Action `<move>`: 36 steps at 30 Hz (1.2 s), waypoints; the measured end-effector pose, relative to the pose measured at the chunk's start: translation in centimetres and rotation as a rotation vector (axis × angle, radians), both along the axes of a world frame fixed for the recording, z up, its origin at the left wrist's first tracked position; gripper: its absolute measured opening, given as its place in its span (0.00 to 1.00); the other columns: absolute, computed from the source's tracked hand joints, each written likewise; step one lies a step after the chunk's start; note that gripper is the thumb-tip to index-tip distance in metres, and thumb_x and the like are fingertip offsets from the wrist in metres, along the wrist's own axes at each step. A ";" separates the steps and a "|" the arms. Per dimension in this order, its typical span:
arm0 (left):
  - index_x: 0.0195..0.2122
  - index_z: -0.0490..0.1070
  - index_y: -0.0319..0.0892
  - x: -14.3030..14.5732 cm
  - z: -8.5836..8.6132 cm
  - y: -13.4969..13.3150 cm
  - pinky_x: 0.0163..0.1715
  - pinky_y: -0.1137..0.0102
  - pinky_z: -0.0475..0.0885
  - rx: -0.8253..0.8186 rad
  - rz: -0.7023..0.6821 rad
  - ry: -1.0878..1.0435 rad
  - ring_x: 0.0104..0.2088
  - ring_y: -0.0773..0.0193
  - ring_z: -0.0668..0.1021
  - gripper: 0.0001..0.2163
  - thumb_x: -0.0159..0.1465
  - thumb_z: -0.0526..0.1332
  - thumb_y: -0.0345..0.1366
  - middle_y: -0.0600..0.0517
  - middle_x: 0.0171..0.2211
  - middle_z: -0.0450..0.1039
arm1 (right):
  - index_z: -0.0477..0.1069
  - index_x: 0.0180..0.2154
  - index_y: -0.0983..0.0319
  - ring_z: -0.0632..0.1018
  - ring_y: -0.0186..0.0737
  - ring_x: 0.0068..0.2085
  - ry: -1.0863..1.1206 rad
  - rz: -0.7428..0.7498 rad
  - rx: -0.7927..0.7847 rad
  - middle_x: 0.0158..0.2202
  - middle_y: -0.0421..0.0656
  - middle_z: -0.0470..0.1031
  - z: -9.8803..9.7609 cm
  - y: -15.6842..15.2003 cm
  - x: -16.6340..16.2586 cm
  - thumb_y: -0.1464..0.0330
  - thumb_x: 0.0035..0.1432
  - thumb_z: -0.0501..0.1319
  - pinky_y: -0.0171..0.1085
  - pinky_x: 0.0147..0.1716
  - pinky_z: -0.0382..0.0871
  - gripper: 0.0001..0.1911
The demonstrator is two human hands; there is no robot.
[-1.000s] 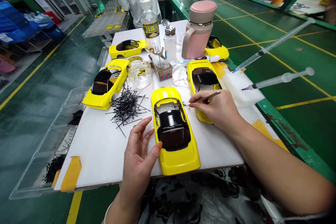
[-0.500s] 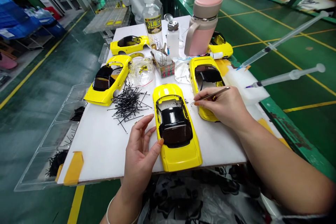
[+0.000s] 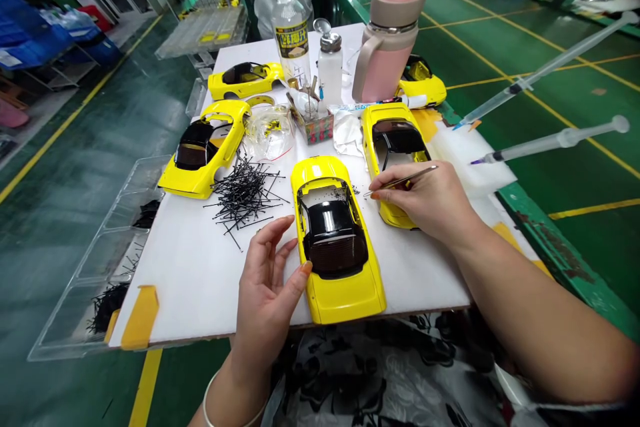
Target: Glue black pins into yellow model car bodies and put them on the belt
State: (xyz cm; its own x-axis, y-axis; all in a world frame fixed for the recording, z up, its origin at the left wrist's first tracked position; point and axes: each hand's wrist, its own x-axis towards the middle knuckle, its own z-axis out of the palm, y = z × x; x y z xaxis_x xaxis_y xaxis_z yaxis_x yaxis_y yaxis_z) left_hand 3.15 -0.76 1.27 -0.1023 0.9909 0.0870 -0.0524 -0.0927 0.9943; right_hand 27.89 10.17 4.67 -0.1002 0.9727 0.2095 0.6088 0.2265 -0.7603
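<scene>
- The yellow model car body (image 3: 334, 230) lay at the centre of the frame, its black roof facing up.
- Your left hand (image 3: 267, 280) was loosely curved at its left flank, thumb on the edge, likely to steady it without covering the roof.
- Your right hand (image 3: 430, 193) pinched metal tweezers (image 3: 405, 180), tips just beside the tiny black parts (image 3: 355, 189); whether they gripped one, I couldn't tell.
- Black pins (image 3: 245, 190) lay heaped centre-left, probably for easy reach.
- At right, two syringes (image 3: 545, 69) slanted from a white foam block (image 3: 463, 153), which seemed to prop them.
- Top centre, a clear bottle (image 3: 293, 33) bore a black-and-yellow label with Chinese characters, too blurred to read surely; the pink mug (image 3: 385, 60) showed no brand.
</scene>
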 end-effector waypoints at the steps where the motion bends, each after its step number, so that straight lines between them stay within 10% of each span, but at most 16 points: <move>1: 0.60 0.72 0.55 0.0 0.0 0.0 0.63 0.70 0.72 -0.002 0.004 -0.001 0.66 0.59 0.73 0.22 0.66 0.70 0.35 0.50 0.64 0.71 | 0.85 0.30 0.58 0.77 0.38 0.27 -0.005 -0.001 0.004 0.29 0.40 0.84 0.0 0.0 0.0 0.72 0.52 0.72 0.38 0.29 0.67 0.03; 19: 0.60 0.72 0.55 -0.1 -0.3 0.1 0.64 0.66 0.72 0.006 0.016 -0.003 0.67 0.56 0.71 0.23 0.65 0.71 0.34 0.49 0.64 0.70 | 0.84 0.27 0.56 0.81 0.40 0.28 0.007 0.153 -0.159 0.26 0.37 0.83 4.2 -3.0 0.0 0.77 0.49 0.68 0.39 0.28 0.72 0.10; 36: 0.60 0.72 0.56 -0.1 -0.3 0.1 0.64 0.66 0.70 0.015 0.009 -0.011 0.67 0.57 0.70 0.24 0.65 0.71 0.33 0.49 0.63 0.70 | 0.82 0.24 0.54 0.84 0.44 0.30 -0.023 0.217 -0.086 0.26 0.36 0.83 4.3 -2.8 -1.2 0.81 0.49 0.67 0.41 0.31 0.76 0.15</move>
State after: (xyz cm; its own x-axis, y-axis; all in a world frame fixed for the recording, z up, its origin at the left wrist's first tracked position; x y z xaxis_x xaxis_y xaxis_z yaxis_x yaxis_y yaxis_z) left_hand 3.08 -0.67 0.94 -0.1118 0.9886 0.1005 -0.0620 -0.1079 0.9922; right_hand 26.72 7.33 8.96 -0.3125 0.9420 0.1225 0.5700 0.2891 -0.7691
